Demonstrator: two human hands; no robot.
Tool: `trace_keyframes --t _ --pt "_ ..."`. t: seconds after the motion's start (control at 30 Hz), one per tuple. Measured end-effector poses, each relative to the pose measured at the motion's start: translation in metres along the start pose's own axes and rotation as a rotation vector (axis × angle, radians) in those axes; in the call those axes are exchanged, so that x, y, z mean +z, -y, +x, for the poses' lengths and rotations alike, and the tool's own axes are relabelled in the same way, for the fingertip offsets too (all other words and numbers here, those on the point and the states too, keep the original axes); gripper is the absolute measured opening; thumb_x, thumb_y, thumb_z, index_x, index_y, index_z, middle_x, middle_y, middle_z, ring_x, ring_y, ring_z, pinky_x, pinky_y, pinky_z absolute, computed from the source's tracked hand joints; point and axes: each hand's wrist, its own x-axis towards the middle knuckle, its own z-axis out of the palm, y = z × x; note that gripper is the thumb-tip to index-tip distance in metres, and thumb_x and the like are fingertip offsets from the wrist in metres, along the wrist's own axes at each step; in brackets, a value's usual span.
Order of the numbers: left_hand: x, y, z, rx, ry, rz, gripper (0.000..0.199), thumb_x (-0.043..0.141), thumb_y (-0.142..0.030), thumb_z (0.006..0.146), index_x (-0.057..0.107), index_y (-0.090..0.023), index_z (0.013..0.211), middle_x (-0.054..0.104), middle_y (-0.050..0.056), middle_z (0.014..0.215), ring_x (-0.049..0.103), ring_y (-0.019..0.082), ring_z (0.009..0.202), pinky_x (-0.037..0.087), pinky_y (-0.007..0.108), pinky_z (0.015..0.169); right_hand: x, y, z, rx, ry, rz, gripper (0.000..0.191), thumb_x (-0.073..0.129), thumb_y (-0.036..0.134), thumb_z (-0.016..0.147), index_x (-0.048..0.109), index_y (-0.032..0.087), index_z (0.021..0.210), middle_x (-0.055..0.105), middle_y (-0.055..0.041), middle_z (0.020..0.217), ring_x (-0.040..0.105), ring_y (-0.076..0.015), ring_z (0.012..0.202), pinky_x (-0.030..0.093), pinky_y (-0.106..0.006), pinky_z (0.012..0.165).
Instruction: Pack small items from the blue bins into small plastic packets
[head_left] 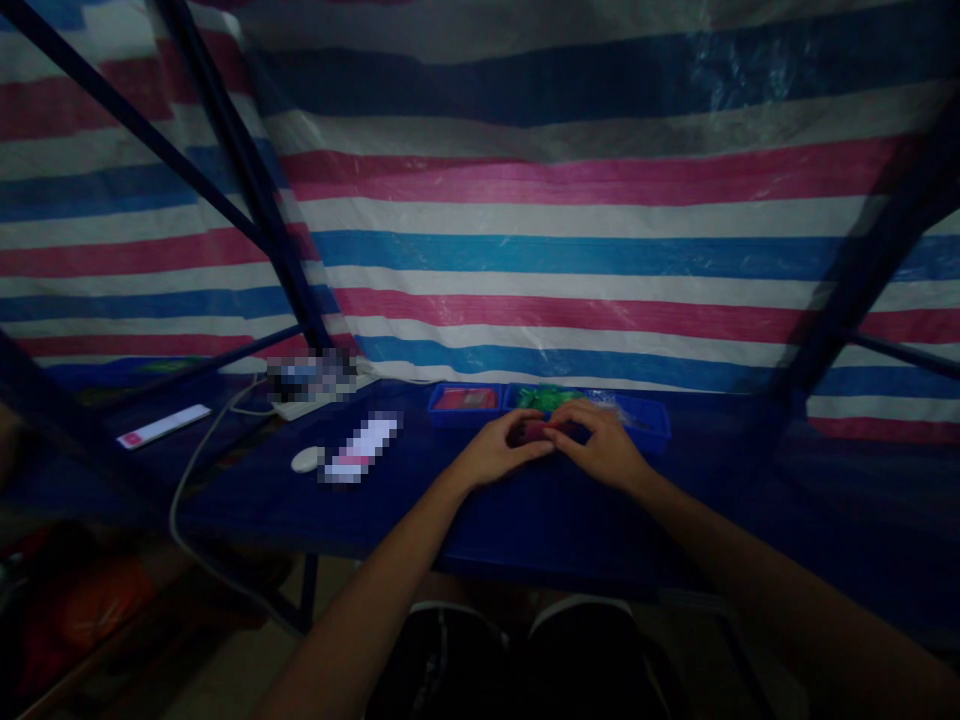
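Observation:
Both hands meet over the blue table [525, 520], just in front of the blue trays. My left hand [501, 450] curls its fingers and thumb round the left part of a small dark red object [531, 432]. From the right, my right hand [600, 442] closes on the same object, thumb and fingertips near its middle. A bit of orange shows at the right fingertips. The object's exact shape is too dark to tell. Behind the hands, one blue tray [430, 402] holds reddish flat pieces [465, 399], and green pieces [551, 397] lie beside it.
To the left lie a white round item [307, 459], a blurred phone-like item [364, 448] and a power strip [300, 402] with a cable [187, 470]. Another white strip [163, 426] lies farther left. Dark metal posts stand either side; striped sheeting [562, 250] hangs behind.

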Motion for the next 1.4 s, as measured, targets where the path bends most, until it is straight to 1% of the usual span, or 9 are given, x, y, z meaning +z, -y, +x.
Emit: trace_keyframes --t 0.17,0.33,0.53,0.7,0.83,0.97,1.1,1.27,1.4 --pt "-0.001 0.003 0.001 0.058 -0.008 0.229 0.067 0.083 -0.048 0.077 0.061 -0.021 0.135 0.067 0.010 0.130 0.065 0.028 0.115 0.049 0.042 0.103 0.000 0.001 0.000 0.050 0.034 0.033 0.007 0.067 0.029 0.092 0.073 0.024 0.094 0.072 -0.0044 0.095 0.066 -0.0219 0.089 0.052 -0.039 0.083" --pt "-0.002 0.006 0.001 0.032 0.032 0.169 0.061 0.082 -0.044 0.078 0.062 -0.018 0.129 0.072 0.012 0.120 0.070 0.026 0.104 0.054 0.039 0.092 -0.002 0.001 0.001 0.088 0.021 0.046 0.008 0.068 0.032 0.091 0.071 0.024 0.090 0.071 -0.0042 0.094 0.066 -0.0219 0.089 0.051 -0.038 0.083" --pt "-0.001 0.013 0.002 0.030 0.034 0.109 0.062 0.085 -0.039 0.076 0.062 -0.018 0.130 0.071 0.012 0.125 0.069 0.027 0.109 0.053 0.041 0.098 0.000 -0.002 0.000 0.112 -0.015 0.060 0.012 0.066 0.034 0.092 0.071 0.024 0.091 0.072 -0.0046 0.095 0.067 -0.0223 0.091 0.052 -0.039 0.086" --pt "0.000 0.012 0.003 0.021 0.039 0.074 0.061 0.085 -0.038 0.076 0.063 -0.018 0.129 0.071 0.013 0.124 0.070 0.026 0.106 0.054 0.041 0.095 0.001 -0.001 0.001 0.118 0.021 0.087 0.013 0.068 0.036 0.091 0.073 0.024 0.093 0.072 -0.0044 0.098 0.067 -0.0221 0.092 0.051 -0.038 0.085" --pt "0.000 0.012 0.005 0.019 0.016 -0.031 0.057 0.084 -0.036 0.078 0.063 -0.016 0.127 0.072 0.014 0.121 0.071 0.027 0.105 0.055 0.040 0.093 0.000 -0.004 0.001 0.216 -0.040 0.181 0.021 0.066 0.043 0.092 0.073 0.023 0.091 0.073 -0.0040 0.093 0.067 -0.0223 0.089 0.052 -0.036 0.083" --pt "-0.003 0.017 0.011 -0.011 -0.091 -0.263 0.063 0.087 -0.031 0.075 0.057 -0.018 0.129 0.072 0.013 0.117 0.072 0.024 0.104 0.055 0.039 0.092 0.000 -0.013 0.002 0.380 -0.154 0.372 0.029 0.071 0.051 0.087 0.071 0.022 0.090 0.074 -0.0032 0.088 0.068 -0.0219 0.082 0.053 -0.034 0.077" --pt "-0.010 0.019 0.015 0.039 -0.222 -0.420 0.064 0.088 -0.028 0.074 0.052 -0.019 0.126 0.071 0.004 0.098 0.072 0.015 0.087 0.055 0.032 0.088 0.001 -0.019 0.003 0.455 -0.206 0.457 0.034 0.076 0.054 0.081 0.070 0.021 0.086 0.074 -0.0034 0.088 0.068 -0.0211 0.080 0.053 -0.034 0.079" --pt "-0.022 0.018 0.018 0.086 -0.353 -0.393 0.063 0.086 -0.034 0.075 0.050 -0.019 0.124 0.069 0.001 0.094 0.070 0.013 0.084 0.055 0.030 0.087 0.001 -0.019 0.003 0.471 -0.162 0.419 0.035 0.072 0.056 0.083 0.072 0.022 0.087 0.074 -0.0033 0.086 0.068 -0.0201 0.078 0.054 -0.034 0.077" --pt "-0.040 0.021 0.021 0.108 -0.559 -0.268 0.066 0.082 -0.041 0.077 0.047 -0.020 0.130 0.072 0.003 0.097 0.072 0.016 0.087 0.056 0.036 0.090 -0.001 -0.018 0.004 0.471 -0.154 0.416 0.035 0.069 0.057 0.085 0.071 0.022 0.090 0.075 -0.0043 0.088 0.068 -0.0202 0.078 0.055 -0.035 0.076"
